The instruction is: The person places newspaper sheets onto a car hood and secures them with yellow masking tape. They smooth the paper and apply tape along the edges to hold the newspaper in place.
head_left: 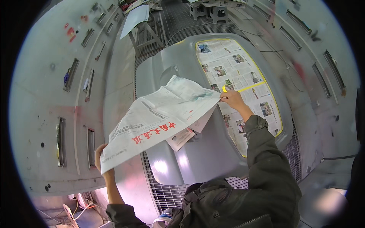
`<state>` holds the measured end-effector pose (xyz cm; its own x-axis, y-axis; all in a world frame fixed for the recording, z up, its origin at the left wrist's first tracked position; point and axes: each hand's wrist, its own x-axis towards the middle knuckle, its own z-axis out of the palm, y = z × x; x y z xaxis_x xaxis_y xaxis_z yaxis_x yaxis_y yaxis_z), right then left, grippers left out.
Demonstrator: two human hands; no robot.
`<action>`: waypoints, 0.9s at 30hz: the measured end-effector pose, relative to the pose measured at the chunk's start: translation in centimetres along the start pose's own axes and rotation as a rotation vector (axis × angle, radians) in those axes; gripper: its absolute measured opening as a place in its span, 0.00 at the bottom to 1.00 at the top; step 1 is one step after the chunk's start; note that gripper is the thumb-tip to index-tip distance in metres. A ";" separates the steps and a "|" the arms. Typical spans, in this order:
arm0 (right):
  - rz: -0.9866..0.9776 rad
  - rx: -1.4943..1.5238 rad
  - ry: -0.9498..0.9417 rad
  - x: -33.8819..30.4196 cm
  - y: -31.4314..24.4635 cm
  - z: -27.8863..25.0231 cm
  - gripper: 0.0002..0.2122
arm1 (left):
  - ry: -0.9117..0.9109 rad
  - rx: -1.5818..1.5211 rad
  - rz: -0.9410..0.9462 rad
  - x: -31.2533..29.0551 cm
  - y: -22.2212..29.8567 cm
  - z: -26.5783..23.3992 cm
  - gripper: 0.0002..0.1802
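Observation:
A large newspaper sheet (159, 114) with red and black print is stretched slantwise between my hands. My left hand (102, 157) is closed on its lower left edge, partly hidden behind the paper. At the right corner, the fingers of my right hand (234, 99) pinch the sheet; a short piece of yellow tape (224, 89) shows just beside them. Below the sheet lies a big grey vehicle panel (207, 163), partly covered from view. On its right side, masking newspaper (243, 64) fills a recessed area, edged and crossed by yellow masking tape (251, 86).
Under the panel runs a metal floor grating (167, 197). A pale sheet part (135, 21) rests on a stand (147, 38) at the far left. Grey plastic stools (219, 14) stand at the back. A cable (272, 47) trails along the right; paint-spotted walls (42, 95) flank both sides.

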<state>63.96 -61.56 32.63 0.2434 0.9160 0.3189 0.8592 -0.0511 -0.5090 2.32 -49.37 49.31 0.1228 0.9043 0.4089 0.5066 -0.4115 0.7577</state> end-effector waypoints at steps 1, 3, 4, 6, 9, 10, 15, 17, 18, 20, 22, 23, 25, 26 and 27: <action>-0.023 -0.031 -0.027 0.0 0.2 0.1 0.05 | 0.014 -0.059 -0.067 0.2 -1.0 0.3 0.13; -0.094 -0.065 -0.061 0.2 0.3 0.1 0.04 | 0.010 -0.084 -0.099 -0.1 -2.2 0.4 0.11; -0.022 -0.154 -0.119 0.3 0.2 0.1 0.05 | -0.010 -0.052 -0.063 -0.4 -2.5 0.5 0.11; 0.054 -0.289 -0.200 0.7 -0.3 0.1 0.08 | -0.046 0.037 -0.051 -1.3 -2.3 1.2 0.09; 0.144 -0.379 -0.244 0.4 -2.0 0.8 0.24 | -0.191 0.123 -0.067 -3.6 -0.4 3.0 0.10; 0.104 -0.368 -0.332 -0.1 -3.0 1.5 0.28 | -0.207 0.092 -0.072 -4.6 0.3 3.8 0.10; -0.081 -0.259 -0.560 -5.5 -8.1 6.7 0.36 | -0.203 0.145 -0.027 -6.7 2.4 4.1 0.13; -0.025 -0.248 -0.544 -7.3 -8.7 8.6 0.34 | -0.122 0.079 -0.006 -7.1 2.4 3.3 0.12; -0.002 -0.228 -0.496 -8.3 -9.1 9.5 0.33 | -0.097 0.070 0.000 -7.2 2.1 2.4 0.12; 0.053 -0.265 -0.410 -10.0 -10.0 11.3 0.33 | -0.081 -0.049 0.026 -6.9 1.3 1.0 0.12; 0.130 -0.194 -0.310 -11.9 -11.7 11.8 0.31 | -0.076 -0.105 0.029 -7.1 0.3 -1.5 0.13; 0.195 -0.129 -0.302 -12.8 -13.3 12.0 0.30 | -0.073 -0.030 0.042 -7.5 -0.3 -3.1 0.14; 0.219 -0.005 -0.308 -14.7 -17.4 11.6 0.30 | -0.082 0.056 0.031 -8.2 -1.8 -6.8 0.14; 0.226 0.077 -0.372 -15.7 -19.8 11.2 0.33 | -0.097 0.043 0.052 -8.6 -2.8 -8.7 0.15; 0.245 0.147 -0.434 -16.9 -22.7 10.7 0.36 | -0.116 0.029 0.072 -8.8 -3.9 -10.4 0.16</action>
<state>35.55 -71.59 30.25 0.1940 0.9663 -0.1690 0.7202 -0.2572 -0.6443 -9.60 -56.96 48.04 0.2568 0.8805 0.3985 0.5174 -0.4735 0.7128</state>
